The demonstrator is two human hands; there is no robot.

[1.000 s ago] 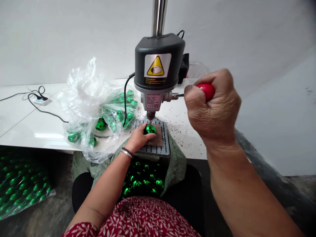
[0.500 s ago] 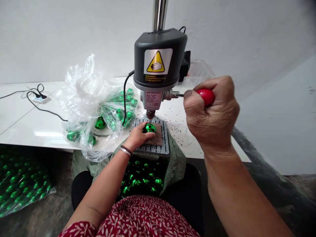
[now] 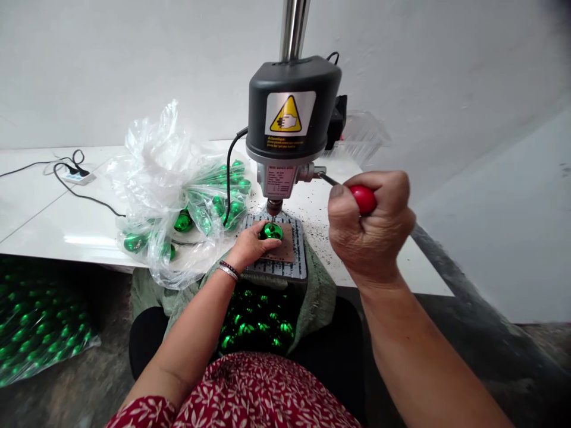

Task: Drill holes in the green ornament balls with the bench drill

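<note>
A small bench drill press [image 3: 292, 113] with a yellow warning label stands in front of me. My left hand [image 3: 252, 245] grips a shiny green ball [image 3: 273, 232], thumb and fingers on its sides. The ball rests on a brown board [image 3: 285, 248] on the drill's slotted metal base [image 3: 298, 267]. Right above it is the drill chuck [image 3: 274, 206], its thin bit at the ball's top; whether it enters the ball I cannot tell. My right hand [image 3: 372, 223] is wrapped round the red knob [image 3: 363, 200] of the drill's feed lever.
A clear plastic bag [image 3: 156, 184] with several green balls lies left of the drill. Dark shavings dot the white table [image 3: 89, 238]. A green sack [image 3: 319, 291] of balls hangs open below the base. On the floor at left is another bag of balls [image 3: 40, 327]. A power strip [image 3: 79, 176] stands behind.
My right hand has pulled the red knob downward, and the lever now slopes lower. My left hand keeps the green ball in place under the bit. The view has shifted slightly.
</note>
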